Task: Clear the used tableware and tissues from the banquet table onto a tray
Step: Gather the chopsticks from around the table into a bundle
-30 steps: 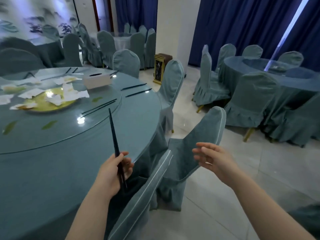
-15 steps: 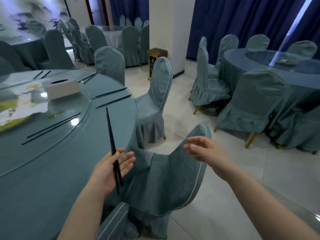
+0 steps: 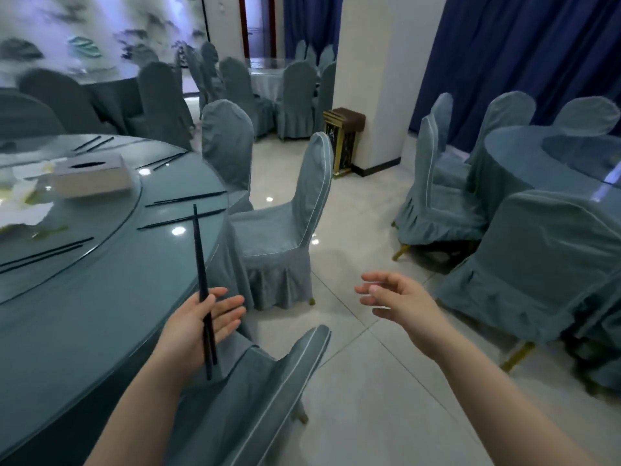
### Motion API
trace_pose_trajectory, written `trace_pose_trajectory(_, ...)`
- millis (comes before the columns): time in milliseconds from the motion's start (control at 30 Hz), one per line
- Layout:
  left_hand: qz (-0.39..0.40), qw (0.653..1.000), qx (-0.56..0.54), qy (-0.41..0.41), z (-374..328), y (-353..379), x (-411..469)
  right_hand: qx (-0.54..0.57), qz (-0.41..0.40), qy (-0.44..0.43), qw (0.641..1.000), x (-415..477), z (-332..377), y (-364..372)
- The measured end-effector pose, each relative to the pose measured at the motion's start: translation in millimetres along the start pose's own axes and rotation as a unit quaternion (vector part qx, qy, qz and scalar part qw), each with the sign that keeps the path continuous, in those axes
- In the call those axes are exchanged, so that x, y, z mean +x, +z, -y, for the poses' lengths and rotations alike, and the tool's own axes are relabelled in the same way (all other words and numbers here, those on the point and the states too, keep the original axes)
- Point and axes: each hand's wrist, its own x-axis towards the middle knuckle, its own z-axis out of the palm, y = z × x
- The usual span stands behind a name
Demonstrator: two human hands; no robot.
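I can read no text, label, number or sign from here. The pale rectangular tissue box (image 3: 92, 178), at ten o'clock on the round teal-clothed worktop (image 3: 100, 297), is too blurred to show any print.

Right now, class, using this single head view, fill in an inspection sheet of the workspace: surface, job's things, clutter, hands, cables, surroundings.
Surface: round banquet table in teal cloth, with a glass turntable on it.
Job's things: black chopsticks in the left hand; at least four loose chopstick pairs lying on the table; used tissues on the turntable; no tray seen.
Clutter: tissue box on the turntable.
Hands: left hand pinches the black chopsticks, which point upward; right hand is open and empty, over the floor.
Cables: nothing seen.
Surroundings: covered chairs, second table, pillar, blue curtains.
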Motion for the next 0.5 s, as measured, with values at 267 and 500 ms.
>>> trace_pose_trajectory(267, -0.005, 0.999, 0.044, 0.016, -8.9, 101.4, 109.8, -0.029, 0.035, 0.015, 0.999, 150.9, -0.5, -55.8)
trace_pose_trajectory(500, -0.073, 0.997, -0.013, 0.024, -20.6, 142.3, 171.3, -0.069, 0.091, 0.007, 0.993, 278.8, 2.9, -61.6)
